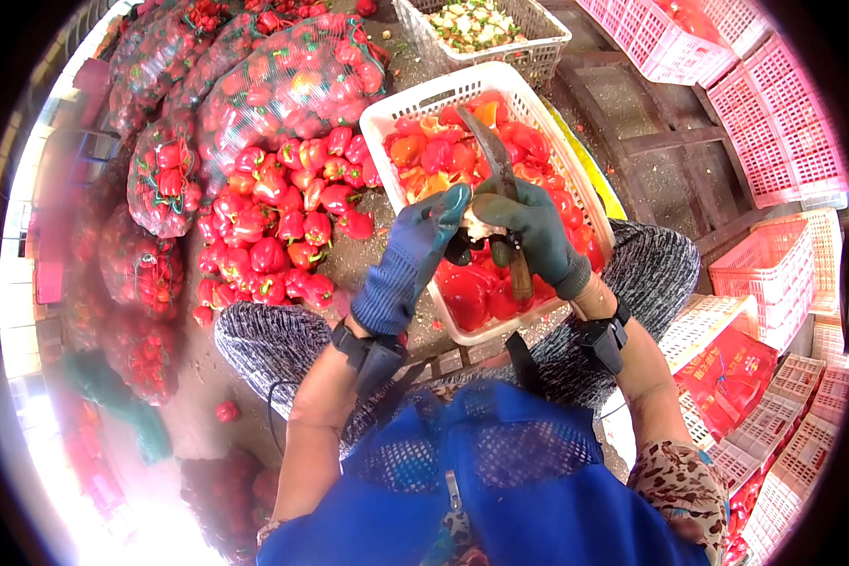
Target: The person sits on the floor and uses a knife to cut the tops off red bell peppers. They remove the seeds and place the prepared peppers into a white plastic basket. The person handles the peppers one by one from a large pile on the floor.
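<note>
My right hand (530, 223), in a dark knit glove, is closed around the wooden handle of a curved knife (494, 147). The blade points up and away over a white plastic crate (375, 127). My left hand (428, 230), in a blue-green coated glove, is at a pale pepper core (478, 225) between the two hands; its fingertips pinch there, though the exact grip is partly hidden. Below the hands, the crate holds cut red pepper pieces (470, 293), some orange. Whole red peppers (265, 255) lie heaped on the floor left of the crate.
Mesh sacks of red peppers (283, 85) stand at the left and upper left. A grey crate of pepper cores (431, 35) sits beyond the white one. Pink and white crates (775, 134) line the right side, with a red bag (729, 375) lower down. A loose pepper (228, 411) lies lower left.
</note>
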`<state>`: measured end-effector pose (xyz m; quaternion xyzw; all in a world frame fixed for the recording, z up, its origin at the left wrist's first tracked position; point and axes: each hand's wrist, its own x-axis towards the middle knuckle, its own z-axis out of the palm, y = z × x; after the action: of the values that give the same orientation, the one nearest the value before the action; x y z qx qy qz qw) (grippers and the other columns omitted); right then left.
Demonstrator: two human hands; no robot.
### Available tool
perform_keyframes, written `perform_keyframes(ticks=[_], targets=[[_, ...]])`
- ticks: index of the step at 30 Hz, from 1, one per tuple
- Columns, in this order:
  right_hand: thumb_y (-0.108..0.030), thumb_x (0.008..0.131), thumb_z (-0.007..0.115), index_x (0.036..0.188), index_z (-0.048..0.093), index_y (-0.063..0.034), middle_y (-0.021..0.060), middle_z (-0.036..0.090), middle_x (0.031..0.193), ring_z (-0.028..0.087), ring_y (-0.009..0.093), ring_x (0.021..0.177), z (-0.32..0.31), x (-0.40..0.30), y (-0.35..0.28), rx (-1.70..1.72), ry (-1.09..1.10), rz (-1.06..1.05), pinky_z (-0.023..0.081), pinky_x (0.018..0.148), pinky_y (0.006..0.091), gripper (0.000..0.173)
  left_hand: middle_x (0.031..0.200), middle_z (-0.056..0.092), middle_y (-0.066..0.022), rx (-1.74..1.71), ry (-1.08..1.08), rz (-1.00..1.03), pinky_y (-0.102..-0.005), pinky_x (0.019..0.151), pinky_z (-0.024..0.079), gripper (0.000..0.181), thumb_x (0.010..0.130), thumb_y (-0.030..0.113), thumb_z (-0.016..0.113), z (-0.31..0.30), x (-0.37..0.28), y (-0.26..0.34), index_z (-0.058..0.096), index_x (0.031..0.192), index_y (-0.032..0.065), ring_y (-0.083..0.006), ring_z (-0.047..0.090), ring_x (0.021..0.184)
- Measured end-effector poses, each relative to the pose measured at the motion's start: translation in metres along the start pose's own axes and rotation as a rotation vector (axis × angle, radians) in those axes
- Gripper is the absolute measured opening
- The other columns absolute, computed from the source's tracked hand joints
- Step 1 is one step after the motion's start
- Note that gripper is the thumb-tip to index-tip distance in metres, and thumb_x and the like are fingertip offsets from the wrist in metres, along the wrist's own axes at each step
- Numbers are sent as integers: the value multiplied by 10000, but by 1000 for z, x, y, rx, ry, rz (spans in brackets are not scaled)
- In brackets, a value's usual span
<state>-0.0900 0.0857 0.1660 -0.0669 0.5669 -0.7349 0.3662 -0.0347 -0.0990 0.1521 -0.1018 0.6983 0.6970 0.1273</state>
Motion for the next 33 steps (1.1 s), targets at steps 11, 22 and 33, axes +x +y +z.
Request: perform_keyframes(ticks=[11, 22, 33], targets=[[-332, 939, 494, 988, 612, -42, 74, 647, 754, 485, 128, 408, -25, 21, 24, 802, -237, -97, 410, 417, 273, 316, 863, 629, -8, 197, 138, 401, -237, 674, 484, 212, 936, 162, 626, 23, 14, -12, 626, 1055, -14, -75, 578, 761], [-305, 891, 533, 1049, 578, -74, 53, 626, 808, 480, 124, 480, -28, 16, 15, 541, 21, -180, 397, 452, 291, 284, 1109, 663, -147, 280, 488, 589, -309, 863, 527, 393, 864, 123, 703, -16, 48, -67, 581, 1220, 10, -216, 661, 1004], [-469, 935, 515, 981, 580, -99, 52, 649, 891, 567, 91, 610, -62, 120, 1, 619, 90, -28, 445, 456, 247, 379, 883, 682, -69, 19, 552, 188, -259, 746, 514, 168, 946, 101, 591, -88, -23, -153, 658, 1050, -13, -121, 626, 773]])
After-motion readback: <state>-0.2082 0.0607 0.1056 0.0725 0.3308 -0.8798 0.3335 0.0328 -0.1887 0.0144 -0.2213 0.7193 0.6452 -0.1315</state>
